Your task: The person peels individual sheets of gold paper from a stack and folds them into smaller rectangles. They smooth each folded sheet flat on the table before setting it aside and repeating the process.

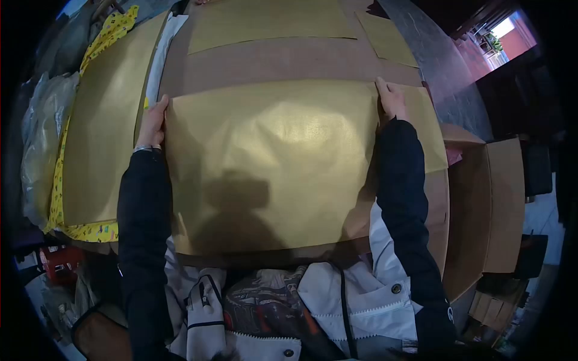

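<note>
A large gold-tan sheet (289,150) spans the space in front of me over the brown table surface (265,63). My left hand (154,122) grips its upper left edge, with the thumb at the corner and the other fingers mostly hidden. At the upper right corner my right hand (392,100) is closed on the same sheet. Shadows fall across its lower middle, and its near edge hangs close to my jacket. Part of another gold sheet (424,129) shows beside my right hand.
Another gold sheet (108,120) lies at the left on yellow patterned material (54,207), beside clear plastic (48,138). More gold sheets (277,21) lie at the far side. An open cardboard box (503,204) stands at the right, and a red object (60,263) is at lower left.
</note>
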The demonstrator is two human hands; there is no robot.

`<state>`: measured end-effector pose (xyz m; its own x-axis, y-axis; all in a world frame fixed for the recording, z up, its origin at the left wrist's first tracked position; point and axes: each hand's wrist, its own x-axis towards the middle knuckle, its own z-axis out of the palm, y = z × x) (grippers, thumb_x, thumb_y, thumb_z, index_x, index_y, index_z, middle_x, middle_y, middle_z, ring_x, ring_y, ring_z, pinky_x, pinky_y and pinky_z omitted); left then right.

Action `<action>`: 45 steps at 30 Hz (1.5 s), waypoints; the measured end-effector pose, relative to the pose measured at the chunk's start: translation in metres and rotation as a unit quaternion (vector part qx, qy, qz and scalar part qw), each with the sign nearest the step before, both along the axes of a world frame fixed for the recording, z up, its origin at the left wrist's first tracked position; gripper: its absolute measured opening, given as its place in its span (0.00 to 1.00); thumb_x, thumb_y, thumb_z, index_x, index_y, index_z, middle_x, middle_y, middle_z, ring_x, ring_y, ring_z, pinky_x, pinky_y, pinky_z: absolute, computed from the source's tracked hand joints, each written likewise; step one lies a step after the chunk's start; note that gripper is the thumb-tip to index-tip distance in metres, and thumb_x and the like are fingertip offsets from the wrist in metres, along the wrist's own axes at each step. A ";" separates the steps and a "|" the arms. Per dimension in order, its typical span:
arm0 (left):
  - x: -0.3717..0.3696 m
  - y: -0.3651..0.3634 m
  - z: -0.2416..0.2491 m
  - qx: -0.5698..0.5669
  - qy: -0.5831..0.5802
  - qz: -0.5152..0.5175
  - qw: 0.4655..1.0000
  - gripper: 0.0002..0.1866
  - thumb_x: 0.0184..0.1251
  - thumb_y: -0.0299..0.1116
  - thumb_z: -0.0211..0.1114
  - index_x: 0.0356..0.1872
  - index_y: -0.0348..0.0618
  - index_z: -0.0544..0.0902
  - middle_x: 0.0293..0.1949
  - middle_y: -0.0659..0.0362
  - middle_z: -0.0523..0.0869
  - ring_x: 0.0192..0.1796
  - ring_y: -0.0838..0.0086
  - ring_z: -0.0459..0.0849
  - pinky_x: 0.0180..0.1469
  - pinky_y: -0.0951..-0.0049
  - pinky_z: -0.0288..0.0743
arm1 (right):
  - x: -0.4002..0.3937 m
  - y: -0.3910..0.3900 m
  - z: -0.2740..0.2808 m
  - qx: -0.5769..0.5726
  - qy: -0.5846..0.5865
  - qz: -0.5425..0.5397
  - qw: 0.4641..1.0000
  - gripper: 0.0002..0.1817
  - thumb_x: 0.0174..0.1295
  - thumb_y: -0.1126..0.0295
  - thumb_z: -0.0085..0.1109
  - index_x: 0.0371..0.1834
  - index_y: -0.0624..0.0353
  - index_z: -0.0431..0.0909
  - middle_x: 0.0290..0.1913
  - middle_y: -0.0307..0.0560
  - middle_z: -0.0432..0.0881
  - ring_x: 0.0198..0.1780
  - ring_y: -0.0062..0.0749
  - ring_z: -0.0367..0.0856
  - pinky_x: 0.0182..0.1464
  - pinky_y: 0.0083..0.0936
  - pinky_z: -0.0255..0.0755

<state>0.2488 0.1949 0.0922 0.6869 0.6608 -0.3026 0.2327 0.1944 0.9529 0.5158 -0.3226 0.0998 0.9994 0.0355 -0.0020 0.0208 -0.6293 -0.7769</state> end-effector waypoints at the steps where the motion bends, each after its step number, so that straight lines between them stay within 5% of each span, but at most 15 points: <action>1: 0.002 0.001 0.001 0.009 0.012 0.001 1.000 0.17 0.68 0.47 0.64 0.39 0.42 0.83 0.36 0.61 0.84 0.40 0.76 0.80 0.44 0.72 0.73 | 0.002 0.001 -0.004 0.069 0.046 -0.006 0.997 0.25 0.64 0.51 0.61 0.45 0.67 0.82 0.41 0.44 0.83 0.43 0.28 0.77 0.47 0.26 0.71; 4: 0.011 -0.004 0.005 0.002 0.042 0.021 0.999 0.18 0.69 0.48 0.62 0.41 0.41 0.82 0.37 0.60 0.84 0.40 0.73 0.80 0.44 0.72 0.75 | -0.018 0.003 0.001 0.257 0.104 0.049 0.960 0.21 0.63 0.53 0.63 0.43 0.63 0.83 0.39 0.41 0.83 0.41 0.22 0.76 0.45 0.23 0.70; 7: 0.011 0.003 -0.001 -0.031 0.029 0.021 0.999 0.19 0.70 0.48 0.62 0.44 0.40 0.82 0.38 0.60 0.84 0.39 0.73 0.81 0.43 0.72 0.75 | -0.035 -0.008 0.033 0.136 0.141 0.121 0.973 0.18 0.62 0.56 0.65 0.41 0.62 0.83 0.38 0.39 0.82 0.40 0.18 0.75 0.43 0.21 0.69; 11: 0.009 -0.004 0.009 -0.038 0.009 0.055 0.998 0.20 0.70 0.48 0.62 0.47 0.40 0.81 0.40 0.58 0.85 0.41 0.72 0.82 0.44 0.72 0.77 | -0.045 -0.009 0.034 0.230 0.066 0.098 0.966 0.16 0.62 0.58 0.65 0.37 0.62 0.81 0.33 0.35 0.79 0.35 0.17 0.73 0.40 0.19 0.67; 13: -0.004 -0.028 0.028 -0.148 -0.058 0.008 0.987 0.20 0.70 0.48 0.61 0.47 0.40 0.82 0.43 0.58 0.85 0.44 0.73 0.83 0.48 0.73 0.76 | -0.042 -0.011 0.030 0.188 0.026 0.065 0.980 0.17 0.61 0.58 0.65 0.34 0.64 0.81 0.30 0.38 0.79 0.33 0.20 0.73 0.37 0.21 0.67; 18: -0.037 -0.035 0.026 0.018 0.055 -0.131 0.990 0.15 0.70 0.40 0.62 0.45 0.37 0.81 0.38 0.61 0.84 0.37 0.79 0.81 0.40 0.78 0.74 | -0.007 -0.012 -0.006 0.159 -0.005 0.039 0.987 0.23 0.58 0.51 0.65 0.31 0.67 0.81 0.26 0.39 0.77 0.29 0.24 0.72 0.35 0.25 0.68; 23: -0.035 -0.050 0.033 0.038 -0.024 -0.039 0.998 0.12 0.71 0.37 0.62 0.40 0.37 0.81 0.32 0.63 0.83 0.33 0.79 0.80 0.37 0.77 0.74 | -0.023 -0.012 0.011 0.168 0.042 0.044 0.984 0.22 0.57 0.52 0.66 0.32 0.65 0.82 0.28 0.40 0.79 0.32 0.25 0.75 0.38 0.24 0.69; 25: -0.023 -0.009 -0.005 0.011 -0.046 -0.042 0.998 0.11 0.70 0.36 0.62 0.38 0.37 0.80 0.33 0.61 0.83 0.35 0.77 0.81 0.38 0.75 0.75 | -0.040 -0.016 0.021 0.250 0.163 0.058 0.953 0.20 0.57 0.54 0.68 0.35 0.64 0.82 0.31 0.41 0.81 0.35 0.26 0.77 0.39 0.24 0.71; 29: -0.008 -0.003 -0.002 0.005 -0.028 -0.020 0.999 0.11 0.68 0.35 0.63 0.40 0.36 0.80 0.36 0.58 0.84 0.37 0.73 0.83 0.39 0.71 0.77 | -0.042 -0.038 0.020 0.005 0.145 0.166 0.976 0.19 0.58 0.58 0.67 0.43 0.62 0.81 0.36 0.40 0.81 0.37 0.24 0.78 0.40 0.20 0.70; 31: -0.001 0.007 -0.002 0.073 0.060 0.011 0.995 0.14 0.67 0.36 0.65 0.44 0.34 0.80 0.37 0.57 0.84 0.37 0.73 0.83 0.39 0.70 0.76 | -0.042 -0.036 -0.006 0.141 0.183 0.123 0.965 0.20 0.57 0.57 0.68 0.42 0.64 0.81 0.36 0.42 0.82 0.38 0.25 0.79 0.41 0.22 0.71; 33: 0.004 0.020 -0.006 0.166 0.104 0.018 0.980 0.23 0.64 0.41 0.68 0.51 0.31 0.79 0.42 0.55 0.85 0.40 0.72 0.83 0.41 0.71 0.76 | -0.045 -0.026 0.000 -0.088 0.094 0.156 0.979 0.20 0.57 0.56 0.67 0.40 0.65 0.82 0.35 0.43 0.83 0.38 0.26 0.79 0.41 0.24 0.72; 35: 0.004 0.004 0.018 0.277 0.180 -0.004 0.944 0.29 0.62 0.44 0.69 0.56 0.31 0.78 0.45 0.53 0.85 0.45 0.69 0.83 0.45 0.70 0.76 | -0.044 -0.024 -0.010 -0.133 0.008 0.137 0.982 0.19 0.57 0.56 0.67 0.39 0.64 0.82 0.34 0.43 0.83 0.37 0.29 0.80 0.40 0.27 0.74; 40: -0.025 -0.042 0.040 0.202 0.112 -0.011 0.973 0.29 0.63 0.46 0.68 0.57 0.33 0.78 0.47 0.52 0.85 0.48 0.70 0.83 0.49 0.73 0.77 | -0.050 -0.020 0.001 -0.187 0.017 0.136 0.973 0.21 0.56 0.54 0.67 0.42 0.62 0.83 0.36 0.45 0.84 0.40 0.32 0.81 0.43 0.30 0.74; 42: -0.045 -0.056 0.045 0.072 0.001 -0.049 0.996 0.21 0.66 0.40 0.66 0.52 0.33 0.78 0.43 0.55 0.85 0.42 0.71 0.85 0.44 0.73 0.79 | -0.045 -0.021 -0.006 -0.175 0.033 0.152 0.972 0.22 0.56 0.53 0.67 0.43 0.62 0.83 0.38 0.46 0.85 0.42 0.32 0.82 0.45 0.30 0.73; 45: -0.072 -0.031 0.020 0.092 0.101 -0.095 0.986 0.19 0.67 0.38 0.65 0.52 0.34 0.78 0.43 0.54 0.85 0.42 0.72 0.85 0.44 0.74 0.80 | -0.042 -0.021 -0.009 -0.214 -0.002 0.137 0.967 0.24 0.58 0.52 0.64 0.47 0.61 0.83 0.40 0.48 0.85 0.44 0.34 0.82 0.48 0.29 0.73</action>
<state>0.1772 0.1644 0.1124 0.7415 0.5825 -0.3329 0.4365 -0.0419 0.8987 0.4742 -0.3434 0.0910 0.9529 0.2952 -0.0703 0.2348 -0.8639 -0.4456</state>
